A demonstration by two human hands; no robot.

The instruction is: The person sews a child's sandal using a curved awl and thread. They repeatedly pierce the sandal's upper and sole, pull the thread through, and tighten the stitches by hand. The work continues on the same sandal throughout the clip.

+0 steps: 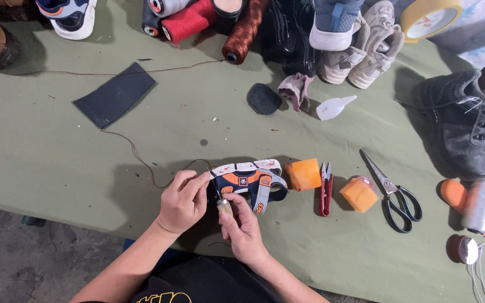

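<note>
A small orange, navy and white child's shoe (249,180) lies on its side near the front edge of the green table (46,157). The left hand (183,201) pinches a brown thread (136,154) between thumb and fingers right at the shoe's heel end. The right hand (242,227) is closed around the wooden handle of an awl (222,205), whose tip seems to meet the shoe, though the fingers hide the exact spot. The thread trails away toward a dark rubber patch (115,93) and the spools (197,19) at the back. Red snips (326,188) and scissors (391,191) lie well to the right. With the pinching fingers so near the point, a slip of the awl could prick them; the loose thread could also snag and pull free.
</note>
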